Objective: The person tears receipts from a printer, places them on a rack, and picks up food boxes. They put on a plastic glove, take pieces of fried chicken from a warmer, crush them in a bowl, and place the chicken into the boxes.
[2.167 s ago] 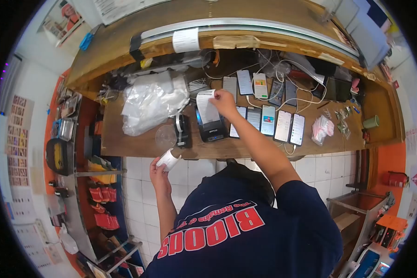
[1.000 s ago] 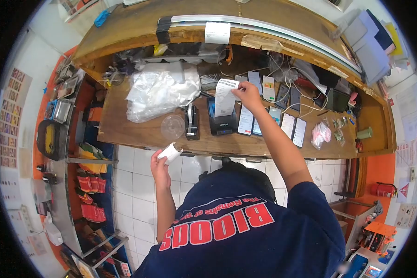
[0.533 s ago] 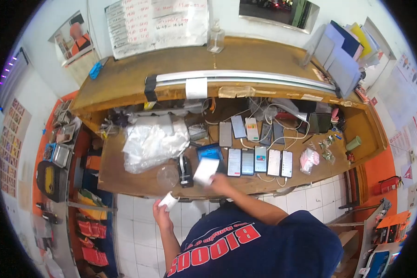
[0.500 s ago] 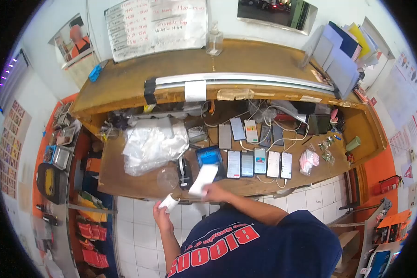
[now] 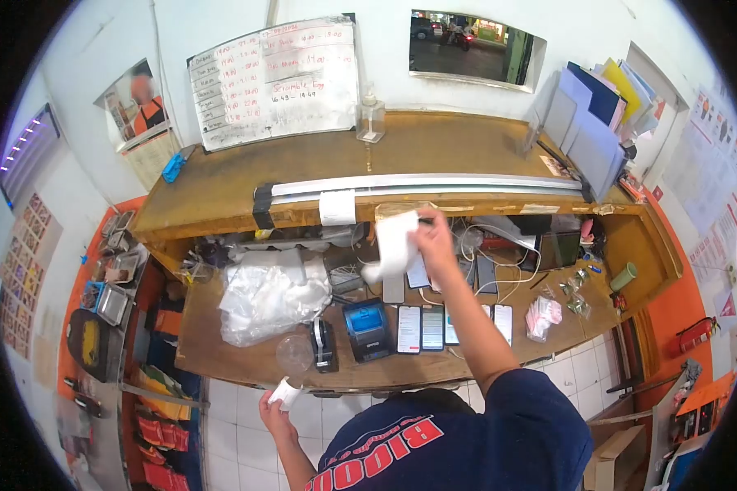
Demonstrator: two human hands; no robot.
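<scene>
My right hand (image 5: 434,241) is raised in front of the shelf edge, fingers closed on the upper right of a long white paper strip (image 5: 397,245) whose lower end curls to the left. Low at the counter's front edge, my left hand (image 5: 277,417) grips a smaller piece of white paper (image 5: 285,394). A black receipt printer (image 5: 368,337) with a blue top stands on the counter between the hands. Beside it is a narrow black device (image 5: 323,345). Several phones (image 5: 409,329) lie in rows to the right, partly covered by my right forearm.
A pile of clear plastic bags (image 5: 274,295) fills the counter's left. Another white paper (image 5: 337,208) hangs from the shelf edge, below a metal rail (image 5: 434,186). Charging cables (image 5: 512,274) run among the phones. A pink-and-white packet (image 5: 543,317) lies at the right.
My right hand has moved up and forward with the paper strip, from near the printer to the shelf edge. The left hand has dropped slightly, still holding its paper. The view has tilted up.
</scene>
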